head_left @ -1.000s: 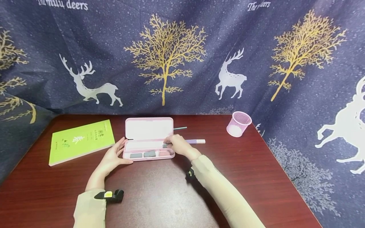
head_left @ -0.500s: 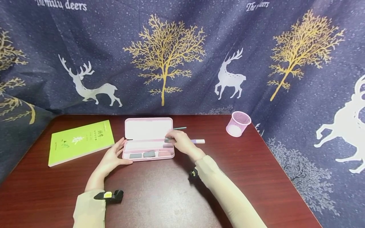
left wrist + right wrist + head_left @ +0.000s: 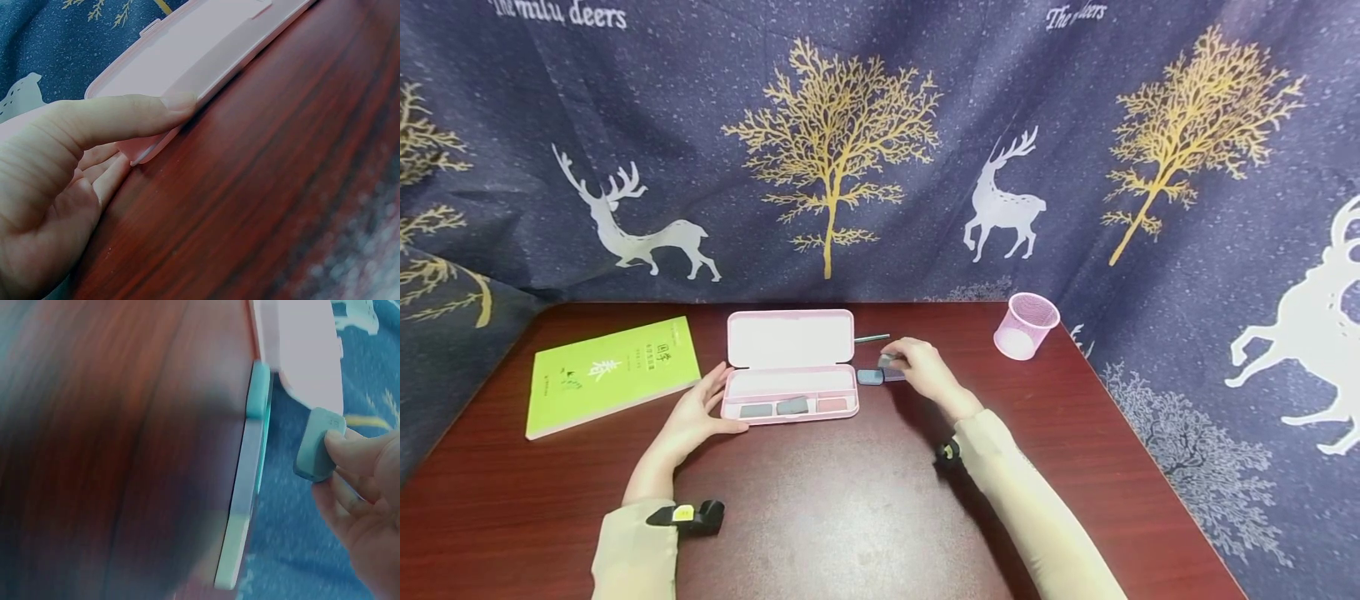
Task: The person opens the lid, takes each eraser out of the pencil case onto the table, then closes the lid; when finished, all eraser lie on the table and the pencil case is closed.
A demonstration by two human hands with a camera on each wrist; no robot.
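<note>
An open pink pencil case (image 3: 790, 379) lies on the table, its lid tipped back. My left hand (image 3: 696, 412) holds the case's left end, thumb at the front edge and fingers along the side; the left wrist view shows this thumb (image 3: 134, 119) against the pink wall. Between thumb and fingers, my right hand (image 3: 928, 375) pinches a grey-green eraser (image 3: 315, 447), raised above a row of eraser-like blocks right of the case. That row has a teal block (image 3: 257, 390), a purple one (image 3: 246, 462) and a cream one (image 3: 232, 550).
In the case's front compartments lie two grey erasers (image 3: 792, 406) and a pink one (image 3: 832, 405). A thin green stick (image 3: 872, 337) sits behind the row. A green book (image 3: 613, 371) lies at left, a pink mesh cup (image 3: 1027, 327) stands at back right.
My right hand has lifted the grey-green eraser out of the case's right end and carried it rightward over the blocks. The teal block now shows. My left hand stays put.
</note>
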